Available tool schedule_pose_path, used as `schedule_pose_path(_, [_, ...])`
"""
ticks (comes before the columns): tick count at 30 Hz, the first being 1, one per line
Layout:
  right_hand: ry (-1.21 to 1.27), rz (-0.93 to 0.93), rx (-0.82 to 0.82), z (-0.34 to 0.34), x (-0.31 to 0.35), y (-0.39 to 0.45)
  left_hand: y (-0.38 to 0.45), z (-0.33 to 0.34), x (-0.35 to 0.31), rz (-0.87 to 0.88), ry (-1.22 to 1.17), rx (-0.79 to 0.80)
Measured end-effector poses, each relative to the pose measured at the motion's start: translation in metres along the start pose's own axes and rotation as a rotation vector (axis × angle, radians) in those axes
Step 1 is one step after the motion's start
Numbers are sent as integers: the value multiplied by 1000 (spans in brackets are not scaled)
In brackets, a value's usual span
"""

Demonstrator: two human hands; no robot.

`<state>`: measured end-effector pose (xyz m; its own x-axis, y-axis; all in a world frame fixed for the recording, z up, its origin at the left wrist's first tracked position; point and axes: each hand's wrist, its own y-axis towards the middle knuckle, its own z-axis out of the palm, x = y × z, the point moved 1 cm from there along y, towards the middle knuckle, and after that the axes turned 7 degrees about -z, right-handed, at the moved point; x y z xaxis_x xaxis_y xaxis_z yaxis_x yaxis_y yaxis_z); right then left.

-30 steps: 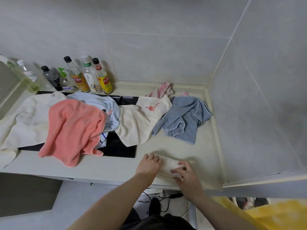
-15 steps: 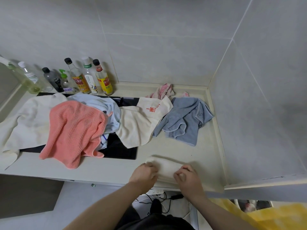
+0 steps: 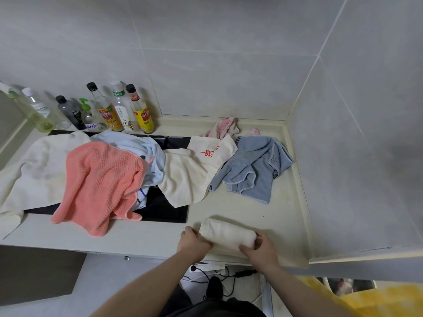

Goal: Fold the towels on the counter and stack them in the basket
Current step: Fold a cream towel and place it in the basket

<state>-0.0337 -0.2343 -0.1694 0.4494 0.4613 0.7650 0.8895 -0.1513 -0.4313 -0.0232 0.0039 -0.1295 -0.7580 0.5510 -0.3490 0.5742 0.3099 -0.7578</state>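
Head view: a rolled cream towel (image 3: 227,234) is lying at the front edge of the counter (image 3: 283,211), right of the black cooktop (image 3: 164,209). The left hand (image 3: 193,242) is gripping its left end with curled fingers; the right hand (image 3: 261,249) is curling round its right end. Farther back, a coral towel (image 3: 98,184), a cream printed towel (image 3: 192,172) and a blue towel (image 3: 254,165) are lying unfolded. Bottles (image 3: 109,110) are standing against the wall.

Grey tiled walls (image 3: 229,65) meet above a cream counter (image 3: 251,207).
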Motion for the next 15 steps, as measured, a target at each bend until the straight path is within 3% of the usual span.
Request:
schedule_pose_path(6, [18, 26, 26, -3, 5, -1, -1, 1, -21, -15, -212, 131])
schedule_pose_path(15, [-27, 44, 91, -7, 12, 0, 1, -3, 2, 2, -203, 74])
